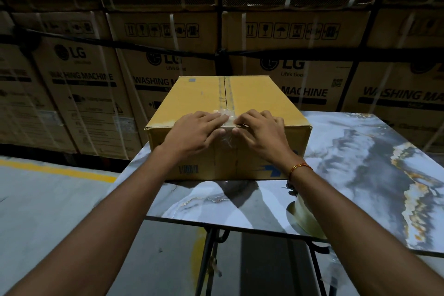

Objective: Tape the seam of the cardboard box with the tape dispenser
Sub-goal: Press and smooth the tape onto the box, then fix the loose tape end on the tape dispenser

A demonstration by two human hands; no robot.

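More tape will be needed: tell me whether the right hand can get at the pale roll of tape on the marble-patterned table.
Probably yes: the pale roll of tape lies under the right forearm with nothing around it, though the right hand is pressing tape.

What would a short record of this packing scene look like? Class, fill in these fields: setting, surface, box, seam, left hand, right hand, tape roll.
setting: warehouse, stacked washing machine cartons behind
surface: marble-patterned table
box: cardboard box on the table, flaps closed
seam: centre seam, clear tape at the near edge only
left hand: left hand flat on the box top, fingers on the tape
right hand: right hand likewise, pressing the tape
tape roll: tape roll on the table, partly hidden under the right forearm
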